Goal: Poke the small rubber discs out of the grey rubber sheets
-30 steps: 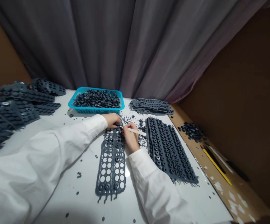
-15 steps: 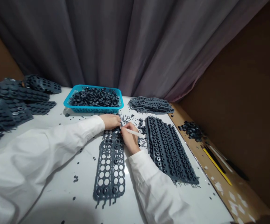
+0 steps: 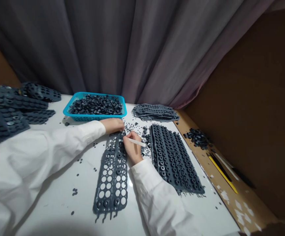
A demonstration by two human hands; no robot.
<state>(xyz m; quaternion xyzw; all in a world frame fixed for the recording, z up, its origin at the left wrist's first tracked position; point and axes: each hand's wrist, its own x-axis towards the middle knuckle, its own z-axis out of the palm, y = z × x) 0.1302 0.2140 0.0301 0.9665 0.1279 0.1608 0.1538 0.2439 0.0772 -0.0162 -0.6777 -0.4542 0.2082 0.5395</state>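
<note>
A dark rubbery sheet with rows of round holes (image 3: 111, 177) lies lengthwise in front of me, a few rings still standing in it. At its far end my left hand (image 3: 113, 125) rests with bent fingers; what they grip, if anything, is too small to make out. Beside it on the right, my right hand (image 3: 133, 148) pinches a slim white tool (image 3: 138, 142), its front end at the sheet's upper right edge. To the right lies a stack of dark sheets full of rings (image 3: 175, 159).
Behind my left hand stands a blue basket (image 3: 70, 114) of small dark pieces. Dark sheets (image 3: 7, 111) are heaped at the left, flatter ones (image 3: 154, 112) at the back. A yellow cutter (image 3: 222, 173) and loose pieces (image 3: 198, 138) lie on the right-hand board.
The whole view has shifted, so things appear slightly further left and lower. Both hands remain at the sheet's far end, with the white tool still in my right hand.
</note>
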